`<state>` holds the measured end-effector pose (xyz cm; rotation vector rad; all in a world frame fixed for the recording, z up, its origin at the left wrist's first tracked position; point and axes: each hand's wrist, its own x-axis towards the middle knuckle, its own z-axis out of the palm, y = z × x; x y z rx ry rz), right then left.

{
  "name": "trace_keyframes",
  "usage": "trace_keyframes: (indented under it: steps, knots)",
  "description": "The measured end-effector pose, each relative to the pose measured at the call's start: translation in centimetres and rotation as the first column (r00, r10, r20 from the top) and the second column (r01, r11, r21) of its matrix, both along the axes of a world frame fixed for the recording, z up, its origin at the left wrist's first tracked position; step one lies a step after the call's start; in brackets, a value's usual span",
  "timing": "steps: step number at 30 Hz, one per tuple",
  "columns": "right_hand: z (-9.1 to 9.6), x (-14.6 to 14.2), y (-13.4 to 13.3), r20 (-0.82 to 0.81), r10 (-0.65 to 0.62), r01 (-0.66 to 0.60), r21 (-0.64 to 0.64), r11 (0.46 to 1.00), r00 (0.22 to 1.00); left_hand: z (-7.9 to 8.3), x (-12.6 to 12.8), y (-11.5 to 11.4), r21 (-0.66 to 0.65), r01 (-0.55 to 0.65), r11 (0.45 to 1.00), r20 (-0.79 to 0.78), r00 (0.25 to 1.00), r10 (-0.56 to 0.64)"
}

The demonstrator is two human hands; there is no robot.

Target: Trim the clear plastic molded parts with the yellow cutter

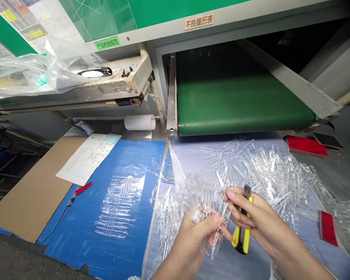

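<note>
My left hand (196, 237) is closed around a fanned bunch of clear plastic sticks (192, 194). A yellow and black utility knife (242, 229) is held against the palm by the fingers of my right hand (256, 217). The thumb and forefinger of that hand pinch at one clear stick at the bunch's right side. Below my hands and to their left lies a pile of similar sticks (167, 223). A larger heap of clear sticks (274, 175) spreads over the pale blue sheet (189, 153) on the right.
Rows of clear pieces (118, 206) lie on a blue board (84, 229) at left, beside cardboard (43, 190), a printed paper (89, 157) and a red-ended tool (83, 188). A green conveyor belt (236, 105) runs behind. Red pads (328, 228) sit at right.
</note>
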<state>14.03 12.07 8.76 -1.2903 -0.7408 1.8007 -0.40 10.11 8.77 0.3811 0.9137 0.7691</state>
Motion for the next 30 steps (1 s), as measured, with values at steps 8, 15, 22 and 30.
trace_keyframes:
  steps: [8,15,22,30]
  knots:
    - [0.4,0.2,-0.2,0.009,0.07,-0.07,0.059,0.996,0.998,0.4,-0.3,-0.2,0.07,-0.026,0.997,-0.056,0.998,0.03]
    - [-0.3,0.2,0.0,0.059,0.135,-0.141,0.109,0.984,0.989,0.8,-0.2,-0.2,0.136,-0.033,0.99,-0.061,0.997,0.042]
    - [1.0,-0.1,-2.1,0.58,0.058,-0.284,0.307,0.908,0.812,1.0,-0.7,-0.3,0.103,-0.148,0.984,-0.225,0.96,0.168]
    - [1.1,-0.6,-3.3,0.806,0.026,-0.587,0.408,0.699,0.591,1.4,-0.8,-0.8,0.199,-0.212,0.957,-0.244,0.935,0.257]
